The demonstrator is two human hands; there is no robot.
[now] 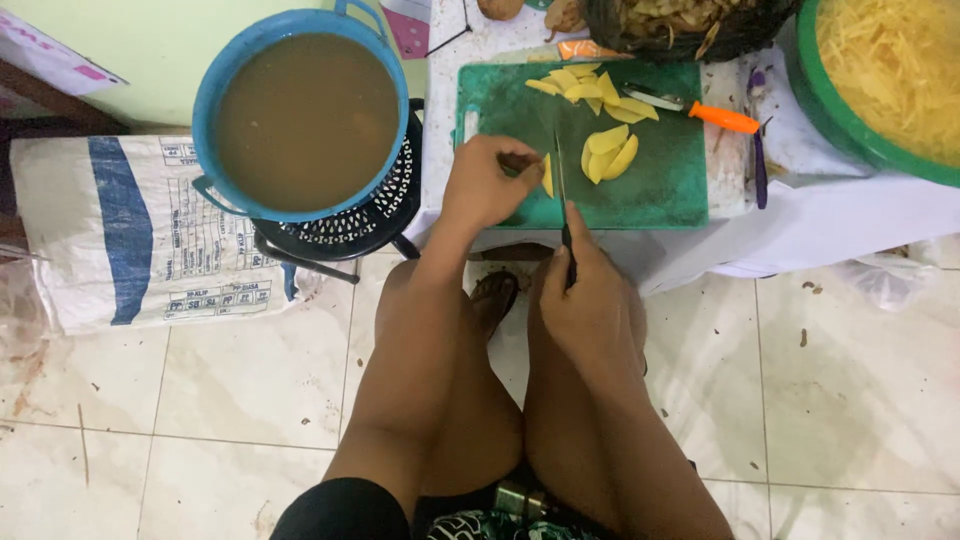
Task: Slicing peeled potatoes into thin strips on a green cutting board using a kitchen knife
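My left hand (487, 182) presses a thin yellow potato slice (547, 176) against the green cutting board (660, 190), fingers curled over it. My right hand (590, 295) grips the dark handle of a knife (562, 195), whose blade stands edge-down right beside the slice. More yellow potato pieces (608, 155) lie in the board's middle and another heap (585, 88) at its far edge.
An orange-handled peeler (700, 112) lies on the board. A blue tub of brown water (305, 115) sits on a black crate at left, beside a white sack (130, 235). A green basin of shredded potato (890, 70) and a dark basket of peels (680, 25) stand behind.
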